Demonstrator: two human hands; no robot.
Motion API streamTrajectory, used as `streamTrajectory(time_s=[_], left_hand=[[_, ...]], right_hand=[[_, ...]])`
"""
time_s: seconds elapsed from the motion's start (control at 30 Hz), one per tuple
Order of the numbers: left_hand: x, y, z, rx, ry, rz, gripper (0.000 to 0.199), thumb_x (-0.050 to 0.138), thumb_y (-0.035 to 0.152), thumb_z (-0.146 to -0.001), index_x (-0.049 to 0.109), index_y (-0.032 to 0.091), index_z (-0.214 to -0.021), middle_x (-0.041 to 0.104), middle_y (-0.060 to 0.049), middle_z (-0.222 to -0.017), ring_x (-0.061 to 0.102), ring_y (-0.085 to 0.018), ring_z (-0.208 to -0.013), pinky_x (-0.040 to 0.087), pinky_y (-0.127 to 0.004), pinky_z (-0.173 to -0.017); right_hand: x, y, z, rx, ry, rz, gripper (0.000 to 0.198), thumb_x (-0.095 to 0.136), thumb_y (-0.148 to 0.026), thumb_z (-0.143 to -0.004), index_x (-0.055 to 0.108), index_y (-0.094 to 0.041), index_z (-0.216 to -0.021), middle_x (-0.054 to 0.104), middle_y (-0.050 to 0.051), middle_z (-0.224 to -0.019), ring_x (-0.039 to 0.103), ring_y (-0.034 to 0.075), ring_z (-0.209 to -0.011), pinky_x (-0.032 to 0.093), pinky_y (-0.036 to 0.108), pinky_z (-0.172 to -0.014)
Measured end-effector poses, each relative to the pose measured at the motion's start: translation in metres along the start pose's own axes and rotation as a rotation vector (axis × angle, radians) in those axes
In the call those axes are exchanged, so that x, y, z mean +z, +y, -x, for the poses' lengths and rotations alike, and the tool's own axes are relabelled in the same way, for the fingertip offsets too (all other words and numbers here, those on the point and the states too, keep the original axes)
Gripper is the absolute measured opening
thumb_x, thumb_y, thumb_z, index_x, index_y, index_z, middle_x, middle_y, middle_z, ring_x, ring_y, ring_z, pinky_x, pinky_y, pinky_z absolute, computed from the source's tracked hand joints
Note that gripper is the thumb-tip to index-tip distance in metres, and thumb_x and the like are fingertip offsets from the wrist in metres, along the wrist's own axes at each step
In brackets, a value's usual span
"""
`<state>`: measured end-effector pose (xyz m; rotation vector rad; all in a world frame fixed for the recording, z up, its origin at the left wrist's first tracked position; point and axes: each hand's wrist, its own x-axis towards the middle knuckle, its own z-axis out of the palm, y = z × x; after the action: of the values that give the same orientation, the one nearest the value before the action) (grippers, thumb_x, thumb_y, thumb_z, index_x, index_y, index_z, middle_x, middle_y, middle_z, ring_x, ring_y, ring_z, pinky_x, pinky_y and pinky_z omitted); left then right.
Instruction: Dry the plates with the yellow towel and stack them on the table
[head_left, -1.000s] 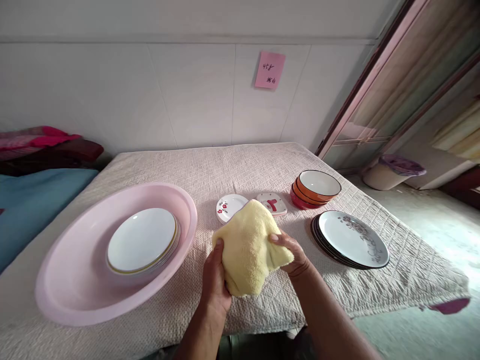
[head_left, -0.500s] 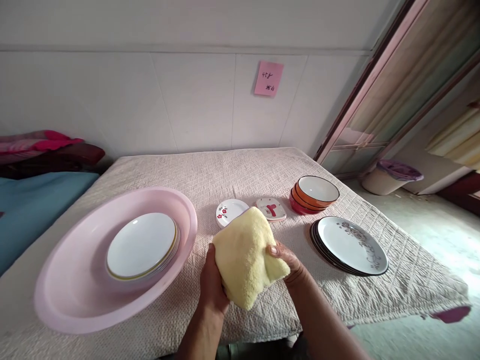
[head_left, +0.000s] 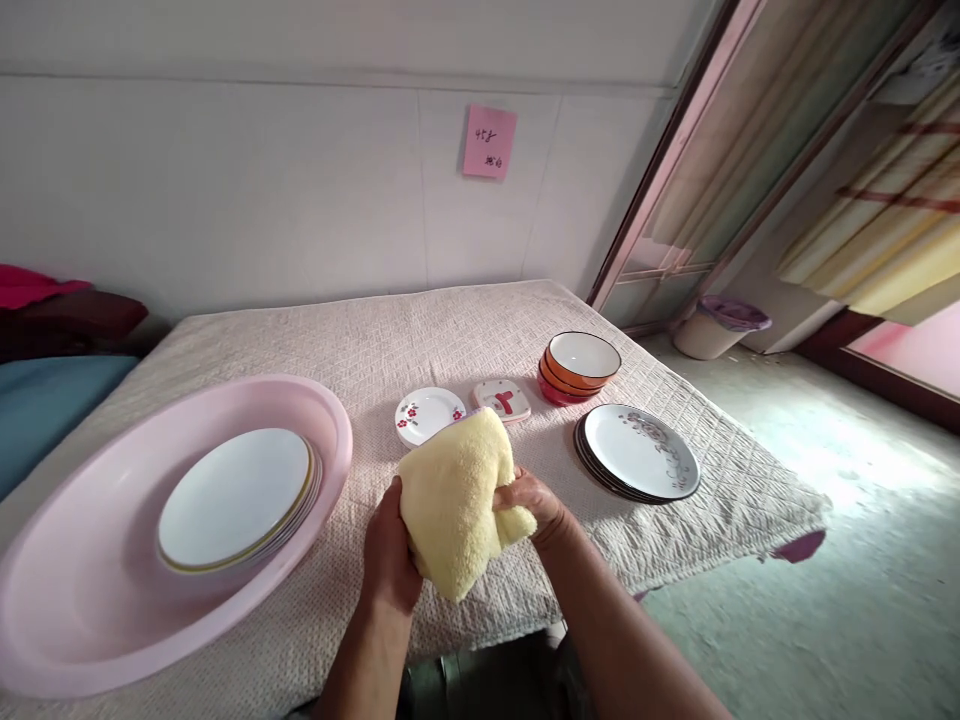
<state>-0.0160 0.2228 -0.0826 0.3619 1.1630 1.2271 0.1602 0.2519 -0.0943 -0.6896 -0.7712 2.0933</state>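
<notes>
The left hand [head_left: 391, 548] and right hand [head_left: 536, 500] are clamping their fingers on a yellow cloth [head_left: 454, 505] near the front edge of the quilted cover [head_left: 360, 340]. A narrow gap is separating them from the pink basin [head_left: 90, 580].

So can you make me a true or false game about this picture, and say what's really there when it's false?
1. The right hand grips the fluffy pale-yellow cloth. True.
2. The left hand is empty. False: the left hand holds the cloth too.
3. The stack of smooth white plates sits inside the wide pink plastic basin. True.
4. The stack of red and orange bowls is left of the basin. False: in this view, the stack of red and orange bowls is to the basin's right.
5. The pink paper note lies on the floor. False: the pink paper note is on the white wall.
</notes>
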Motion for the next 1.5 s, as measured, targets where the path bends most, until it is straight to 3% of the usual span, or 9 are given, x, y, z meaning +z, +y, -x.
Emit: streamTrajectory(time_s=[0.07, 0.23, 0.53, 0.77, 1.0, 1.2, 1.5], left_hand=[[0.005, -0.002, 0.003, 0.005, 0.016, -0.003, 0.041, 0.07, 0.054, -0.07, 0.064, 0.015, -0.082, 0.061, 0.0, -0.065, 0.057, -0.016, -0.058, 0.043, -0.026, -0.053], [0.014, -0.016, 0.004, 0.106, -0.113, -0.083, 0.033, 0.071, 0.046, -0.073, 0.058, 0.016, -0.074, 0.055, 0.005, -0.06, 0.046, -0.009, -0.055, 0.036, -0.02, -0.051], [0.003, -0.008, -0.01, 0.189, 0.059, -0.237, 0.042, 0.072, 0.052, -0.07, 0.063, 0.016, -0.09, 0.065, 0.0, -0.072, 0.057, -0.015, -0.061, 0.044, -0.026, -0.056], [0.002, 0.001, -0.014, 0.324, 0.054, -0.68, 0.038, 0.068, 0.05, -0.072, 0.064, 0.017, -0.089, 0.067, 0.0, -0.071, 0.06, -0.019, -0.068, 0.045, -0.028, -0.064], [0.006, 0.003, -0.006, 0.344, -0.024, -1.069, 0.008, 0.052, 0.028, -0.081, 0.057, 0.021, -0.081, 0.067, -0.004, -0.074, 0.06, -0.023, -0.072, 0.037, -0.03, -0.063], [0.01, -0.003, 0.001, 0.344, -0.028, -1.089, 0.003, 0.056, 0.026, -0.08, 0.054, 0.023, -0.081, 0.065, -0.005, -0.072, 0.059, -0.023, -0.071, 0.033, -0.03, -0.064], [-0.019, -0.012, -0.013, 0.39, -0.069, -1.018, 0.017, 0.061, 0.028, -0.079, 0.049, 0.024, -0.068, 0.059, -0.003, -0.065, 0.051, -0.02, -0.065, 0.025, -0.029, -0.062]], right_hand=[[-0.004, -0.006, 0.006, -0.011, 0.05, -0.009, 0.036, 0.071, -0.016, -0.048, 0.07, -0.011, -0.084, 0.072, 0.007, -0.071, 0.069, 0.023, -0.065, 0.056, 0.034, -0.063], [-0.021, -0.014, 0.019, -0.083, 0.152, -0.015, 0.035, 0.069, -0.015, -0.051, 0.071, -0.014, -0.086, 0.072, 0.004, -0.07, 0.065, 0.018, -0.056, 0.054, 0.029, -0.058], [-0.012, -0.012, 0.033, -0.068, -0.054, 0.03, 0.049, 0.081, -0.039, -0.064, 0.067, -0.013, -0.104, 0.072, 0.01, -0.095, 0.069, 0.022, -0.083, 0.055, 0.036, -0.081], [-0.01, -0.017, 0.041, 0.058, -0.046, 0.197, 0.047, 0.084, -0.035, -0.059, 0.071, -0.012, -0.098, 0.072, 0.007, -0.089, 0.067, 0.02, -0.08, 0.054, 0.032, -0.076], [-0.015, -0.002, 0.024, 0.127, 0.107, 0.317, 0.025, 0.072, -0.02, -0.056, 0.07, -0.012, -0.08, 0.069, 0.002, -0.072, 0.061, 0.016, -0.067, 0.05, 0.027, -0.066], [-0.002, 0.014, 0.004, 0.098, 0.206, 0.446, 0.021, 0.054, -0.014, -0.052, 0.063, -0.012, -0.071, 0.061, -0.002, -0.061, 0.052, 0.012, -0.058, 0.041, 0.022, -0.055], [0.013, 0.021, -0.005, 0.127, 0.234, 0.57, 0.015, 0.05, -0.016, -0.051, 0.058, -0.015, -0.063, 0.057, -0.002, -0.058, 0.048, 0.012, -0.057, 0.037, 0.022, -0.054]])
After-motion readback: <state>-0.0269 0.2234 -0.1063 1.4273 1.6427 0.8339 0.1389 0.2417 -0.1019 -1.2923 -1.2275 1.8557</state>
